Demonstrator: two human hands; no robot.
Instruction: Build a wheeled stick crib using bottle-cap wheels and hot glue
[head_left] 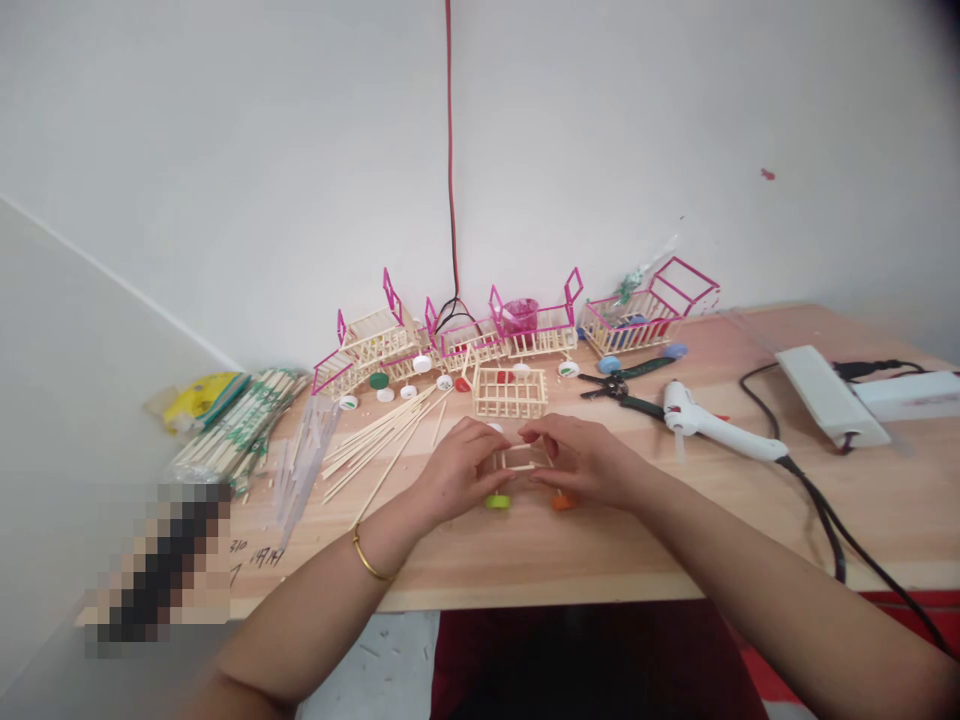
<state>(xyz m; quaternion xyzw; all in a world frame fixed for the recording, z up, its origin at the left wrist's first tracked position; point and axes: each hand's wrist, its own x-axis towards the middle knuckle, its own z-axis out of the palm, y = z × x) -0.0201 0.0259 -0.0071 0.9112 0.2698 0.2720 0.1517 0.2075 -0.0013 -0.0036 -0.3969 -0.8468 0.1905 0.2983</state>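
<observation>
Our left hand (466, 466) and right hand (586, 464) are holding the wheeled stick frame (519, 467) by its ends in half-curled fingers, near the slatted basket (510, 391); we are judging light, even pressure best.

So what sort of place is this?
Probably a small craft workspace: the wooden table holds loose wooden sticks, pliers and several little stick-built carts with round, cap-like wheels.
</observation>
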